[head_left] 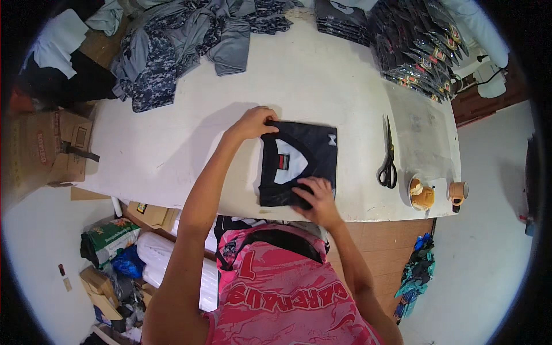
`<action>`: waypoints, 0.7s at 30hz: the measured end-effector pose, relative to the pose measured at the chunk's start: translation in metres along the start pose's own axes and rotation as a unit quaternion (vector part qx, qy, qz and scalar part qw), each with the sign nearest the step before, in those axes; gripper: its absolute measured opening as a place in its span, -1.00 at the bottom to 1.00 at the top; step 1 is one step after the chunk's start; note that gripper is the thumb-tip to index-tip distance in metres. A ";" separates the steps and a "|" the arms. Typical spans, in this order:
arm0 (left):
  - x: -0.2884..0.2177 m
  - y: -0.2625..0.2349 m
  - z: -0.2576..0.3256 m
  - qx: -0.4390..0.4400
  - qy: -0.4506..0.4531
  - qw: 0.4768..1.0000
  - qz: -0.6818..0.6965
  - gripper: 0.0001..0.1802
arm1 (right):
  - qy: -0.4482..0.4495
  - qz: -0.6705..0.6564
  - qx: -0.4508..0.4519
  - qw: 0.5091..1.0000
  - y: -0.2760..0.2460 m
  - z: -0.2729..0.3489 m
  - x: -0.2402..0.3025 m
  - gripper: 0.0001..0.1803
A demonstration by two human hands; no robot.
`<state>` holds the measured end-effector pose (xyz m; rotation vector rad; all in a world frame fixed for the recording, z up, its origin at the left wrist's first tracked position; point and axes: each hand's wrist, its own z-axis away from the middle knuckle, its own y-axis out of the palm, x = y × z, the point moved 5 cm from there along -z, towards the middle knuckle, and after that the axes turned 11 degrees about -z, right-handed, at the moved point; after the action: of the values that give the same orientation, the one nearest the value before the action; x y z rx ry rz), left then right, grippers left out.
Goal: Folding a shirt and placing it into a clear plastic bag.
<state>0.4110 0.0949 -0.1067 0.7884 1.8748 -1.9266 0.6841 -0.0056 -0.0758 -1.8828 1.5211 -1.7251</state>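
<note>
Right hand flat on the folded dark shirt — left hand pinching its far corner, scissors nearby.

Bare table lies open left of the shirt and behind it toward the far edge. Scissors block the right; garments and packets crowd the far corners.

Bright, even overhead light, soft arm shadow on the table (fisheye-bent, seemingly dark-vignetted edges).
</note>
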 end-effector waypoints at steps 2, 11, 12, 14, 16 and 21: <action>0.013 -0.006 0.020 -0.014 -0.046 0.999 0.016 -0.68 | 0.009 0.033 0.018 0.999 -0.019 -0.007 -0.014 -0.48; -0.021 -0.003 0.149 -0.100 -0.174 0.974 -0.107 -0.67 | 0.073 0.038 -0.041 0.996 -0.007 0.022 -0.012 -0.56; -0.020 -0.002 0.162 -0.118 -0.204 0.969 -0.076 -0.68 | 0.074 0.042 -0.044 0.995 -0.006 0.027 -0.012 -0.56; -0.016 0.000 0.164 -0.133 -0.230 0.963 -0.041 -0.70 | 0.083 0.000 -0.070 0.994 -0.006 0.035 -0.012 -0.55; -0.023 -0.016 0.162 -0.268 -0.223 0.935 -0.069 -0.71 | 0.077 0.008 -0.090 0.993 -0.019 0.014 -0.011 -0.56; -0.043 -0.012 0.115 -0.332 -0.124 0.924 -0.145 -0.61 | 0.034 0.108 -0.128 0.985 -0.029 -0.064 -0.022 -0.53</action>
<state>0.4198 -0.0240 -0.0743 0.0567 2.3459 -1.2820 0.6521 0.0556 -0.0494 -1.7015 1.9739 -1.5756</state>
